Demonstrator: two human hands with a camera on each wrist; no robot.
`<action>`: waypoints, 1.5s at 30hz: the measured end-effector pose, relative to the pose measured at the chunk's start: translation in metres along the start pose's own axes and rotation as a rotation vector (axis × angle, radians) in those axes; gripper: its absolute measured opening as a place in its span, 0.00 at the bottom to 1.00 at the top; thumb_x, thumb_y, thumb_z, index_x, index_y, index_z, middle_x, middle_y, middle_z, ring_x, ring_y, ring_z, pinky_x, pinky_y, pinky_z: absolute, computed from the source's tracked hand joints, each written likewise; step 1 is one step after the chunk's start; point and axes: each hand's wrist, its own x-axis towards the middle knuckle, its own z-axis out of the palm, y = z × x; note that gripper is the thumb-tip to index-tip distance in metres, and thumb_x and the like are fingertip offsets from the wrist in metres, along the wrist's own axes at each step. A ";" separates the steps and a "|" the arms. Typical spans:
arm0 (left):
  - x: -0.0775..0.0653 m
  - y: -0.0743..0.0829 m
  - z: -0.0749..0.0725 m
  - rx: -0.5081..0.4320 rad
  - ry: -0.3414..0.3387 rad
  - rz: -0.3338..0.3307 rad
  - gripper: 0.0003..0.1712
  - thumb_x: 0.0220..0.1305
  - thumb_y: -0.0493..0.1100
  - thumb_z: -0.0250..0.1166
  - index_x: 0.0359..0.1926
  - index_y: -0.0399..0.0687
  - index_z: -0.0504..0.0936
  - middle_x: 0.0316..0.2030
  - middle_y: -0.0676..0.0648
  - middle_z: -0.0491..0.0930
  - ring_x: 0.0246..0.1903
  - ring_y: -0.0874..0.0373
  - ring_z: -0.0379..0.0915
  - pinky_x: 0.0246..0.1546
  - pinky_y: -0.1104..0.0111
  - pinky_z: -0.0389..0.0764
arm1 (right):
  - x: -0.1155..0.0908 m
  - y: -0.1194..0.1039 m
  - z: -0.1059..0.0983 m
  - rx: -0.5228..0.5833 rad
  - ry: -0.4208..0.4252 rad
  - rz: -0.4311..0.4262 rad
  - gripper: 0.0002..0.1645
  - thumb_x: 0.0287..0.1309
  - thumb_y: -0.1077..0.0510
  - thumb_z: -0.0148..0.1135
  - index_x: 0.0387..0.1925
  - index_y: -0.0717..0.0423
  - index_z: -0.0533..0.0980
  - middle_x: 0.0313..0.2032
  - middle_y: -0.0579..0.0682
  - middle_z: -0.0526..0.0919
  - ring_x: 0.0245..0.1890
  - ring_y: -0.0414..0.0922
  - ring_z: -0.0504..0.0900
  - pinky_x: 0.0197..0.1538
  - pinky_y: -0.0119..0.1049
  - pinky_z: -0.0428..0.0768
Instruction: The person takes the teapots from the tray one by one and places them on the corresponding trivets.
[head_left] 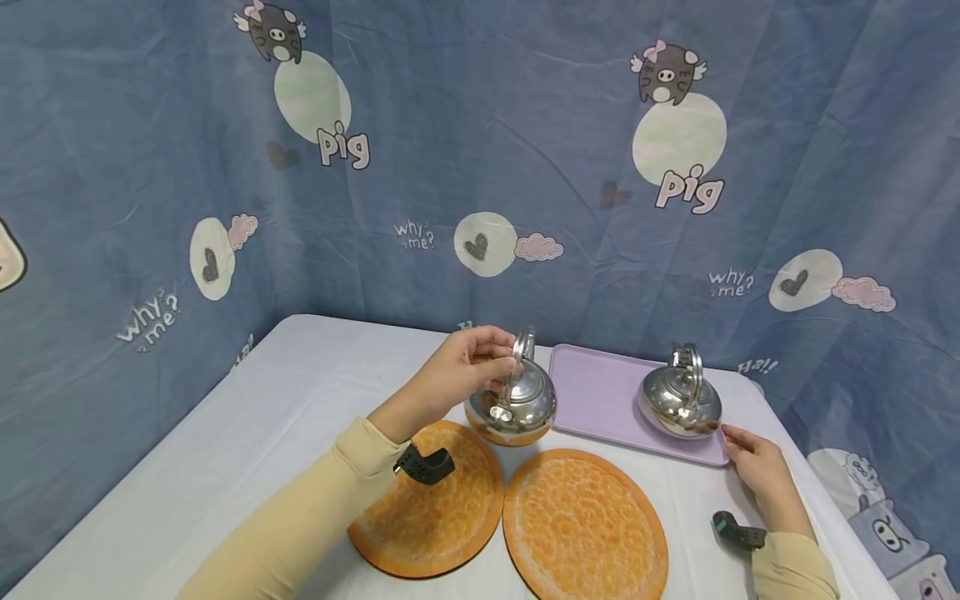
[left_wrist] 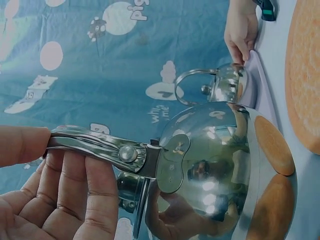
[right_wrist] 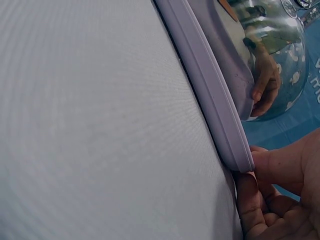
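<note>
My left hand (head_left: 480, 358) grips the upright handle (left_wrist: 95, 147) of a shiny steel kettle (head_left: 532, 400), thumb on one side and fingers curled under the other. In the head view this kettle overlaps the left end of a lilac tray (head_left: 592, 392) and the far edge of an orange round mat. A second steel kettle (head_left: 678, 404) stands on the tray's right end, its handle up. At the tray's near right corner my right hand (head_left: 761, 467) pinches the rim, with the thumb above and fingers below in the right wrist view.
Two round orange mats with a bubbly print, a left mat (head_left: 427, 517) and a right mat (head_left: 585, 525), lie side by side on the white tablecloth (head_left: 300, 392). Behind the table hangs a blue printed curtain (head_left: 420, 183).
</note>
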 end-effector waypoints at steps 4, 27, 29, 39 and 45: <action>-0.008 0.000 -0.004 -0.011 0.013 0.007 0.16 0.72 0.37 0.61 0.57 0.40 0.76 0.45 0.43 0.82 0.41 0.56 0.81 0.41 0.63 0.86 | -0.001 -0.001 0.000 -0.002 -0.006 -0.001 0.29 0.74 0.64 0.44 0.71 0.72 0.60 0.68 0.73 0.65 0.70 0.66 0.62 0.72 0.62 0.61; -0.052 -0.005 -0.024 0.002 0.056 -0.006 0.18 0.72 0.40 0.63 0.58 0.37 0.74 0.46 0.41 0.82 0.39 0.56 0.80 0.42 0.65 0.86 | -0.006 -0.004 0.000 0.001 -0.014 -0.014 0.29 0.74 0.64 0.43 0.71 0.73 0.59 0.68 0.74 0.64 0.70 0.65 0.61 0.71 0.61 0.63; -0.055 -0.007 -0.026 0.001 0.062 -0.011 0.18 0.72 0.40 0.63 0.58 0.37 0.74 0.46 0.40 0.82 0.39 0.56 0.80 0.42 0.65 0.86 | -0.006 -0.004 0.000 -0.003 -0.014 -0.014 0.29 0.74 0.64 0.43 0.72 0.72 0.58 0.68 0.74 0.64 0.70 0.66 0.60 0.71 0.62 0.63; -0.070 -0.012 -0.031 0.017 0.094 -0.037 0.20 0.71 0.41 0.63 0.59 0.35 0.73 0.46 0.40 0.82 0.38 0.57 0.80 0.41 0.65 0.86 | -0.005 -0.003 0.001 -0.011 -0.011 -0.011 0.29 0.75 0.63 0.44 0.71 0.72 0.59 0.68 0.74 0.64 0.71 0.68 0.60 0.71 0.63 0.61; -0.080 -0.016 -0.035 0.013 0.089 -0.051 0.22 0.71 0.42 0.64 0.58 0.33 0.73 0.47 0.40 0.82 0.39 0.56 0.81 0.42 0.64 0.86 | -0.004 -0.002 0.001 -0.005 -0.012 -0.005 0.29 0.74 0.64 0.43 0.72 0.72 0.58 0.68 0.74 0.64 0.70 0.67 0.61 0.71 0.62 0.63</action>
